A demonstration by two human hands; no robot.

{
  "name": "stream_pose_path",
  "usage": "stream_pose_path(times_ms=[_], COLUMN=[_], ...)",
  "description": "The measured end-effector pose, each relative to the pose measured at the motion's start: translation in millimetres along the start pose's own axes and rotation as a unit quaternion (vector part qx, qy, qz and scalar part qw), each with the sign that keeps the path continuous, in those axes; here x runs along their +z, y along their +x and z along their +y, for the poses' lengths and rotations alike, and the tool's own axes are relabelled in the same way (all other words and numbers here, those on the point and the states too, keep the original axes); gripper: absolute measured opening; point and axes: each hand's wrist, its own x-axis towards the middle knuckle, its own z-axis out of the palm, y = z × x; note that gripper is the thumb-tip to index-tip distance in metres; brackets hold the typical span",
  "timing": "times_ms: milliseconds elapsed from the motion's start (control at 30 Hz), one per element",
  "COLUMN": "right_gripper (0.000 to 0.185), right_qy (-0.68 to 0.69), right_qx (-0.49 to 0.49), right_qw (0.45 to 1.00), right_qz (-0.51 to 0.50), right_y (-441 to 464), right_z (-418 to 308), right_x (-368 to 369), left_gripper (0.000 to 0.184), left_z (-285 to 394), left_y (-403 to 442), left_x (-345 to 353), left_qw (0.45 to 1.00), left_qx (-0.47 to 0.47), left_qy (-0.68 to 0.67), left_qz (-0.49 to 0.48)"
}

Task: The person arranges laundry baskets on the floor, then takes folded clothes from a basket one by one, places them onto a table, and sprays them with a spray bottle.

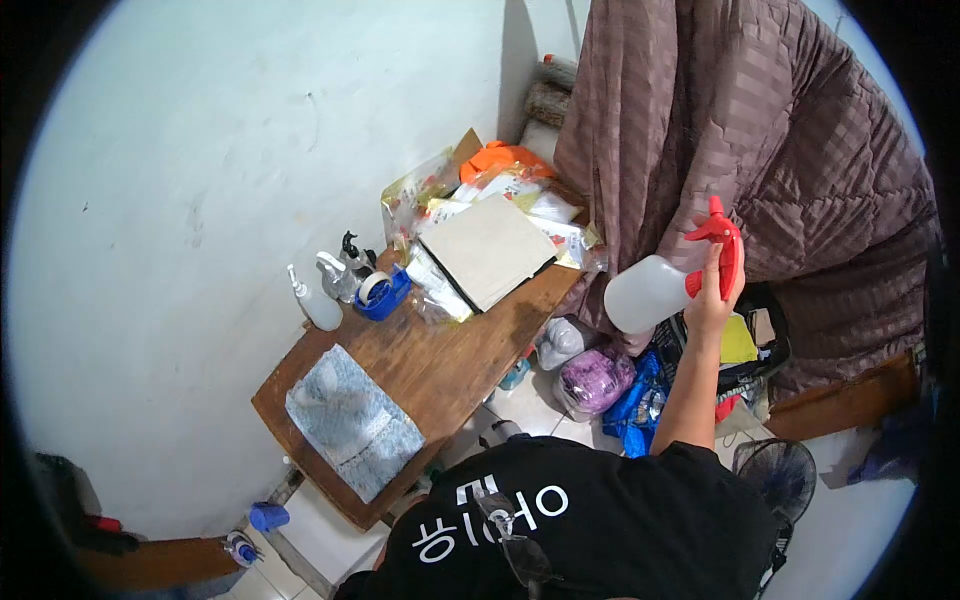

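Observation:
My right hand (pixel 712 298) is raised on the right, wrapped around the neck and red trigger head of a spray bottle (pixel 642 295). The bottle has a cloudy white body, tipped sideways so that it points to the left, in front of a hanging mauve quilt (pixel 730 130). Only a sliver of my left arm shows at the lower edge of the black shirt; the left hand itself is out of sight. Nearest to that side, a folded blue-and-white cloth (pixel 352 425) lies flat on the wooden table (pixel 460 365).
On the table stand a white pump bottle (pixel 318 305), a clear spray bottle (pixel 338 278) and a blue tape dispenser (pixel 383 295). A cream board (pixel 490 250) rests on plastic packets. Beneath are a purple bundle (pixel 595 382) and blue bag (pixel 637 410). A fan (pixel 778 480) stands at right.

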Motion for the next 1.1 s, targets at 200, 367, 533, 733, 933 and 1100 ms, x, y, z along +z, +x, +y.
stream_pose_path(times_ms=[200, 367, 533, 733, 933, 1100], right_gripper=[0.025, 0.027, 0.022, 0.022, 0.036, 0.041], right_qy=[0.034, 0.03, -0.086, -0.026, 0.08, 0.167], right_qx=[0.1, 0.018, 0.077, 0.12, 0.111, 0.125], right_qw=[0.993, 0.997, 0.992, 0.986, 0.834, 0.589], right_qz=[0.056, 0.068, 0.041, -0.116, -0.535, -0.781], right_y=[-16, -6, -16, -54, -127, -211], right_z=[-6, -20, -12, -15, -19, -39], right_x=[-17, -13, -14, 29, 91, 140], left_gripper=[0.024, 0.024, 0.024, 0.024, 0.024, 0.023], left_z=[8, 8, 6, -14, -52, -40], left_y=[10, 14, 17, 20, 35, -1], left_x=[-5, -6, -3, 13, 44, 70], left_qw=[1.0, 0.999, 0.999, 0.998, 0.911, 0.99], left_qx=[0.008, 0.012, 0.02, 0.041, 0.235, 0.049], left_qy=[0.022, 0.029, 0.031, 0.041, 0.327, -0.032], left_qz=[-0.004, -0.001, 0.003, 0.007, 0.084, 0.131])
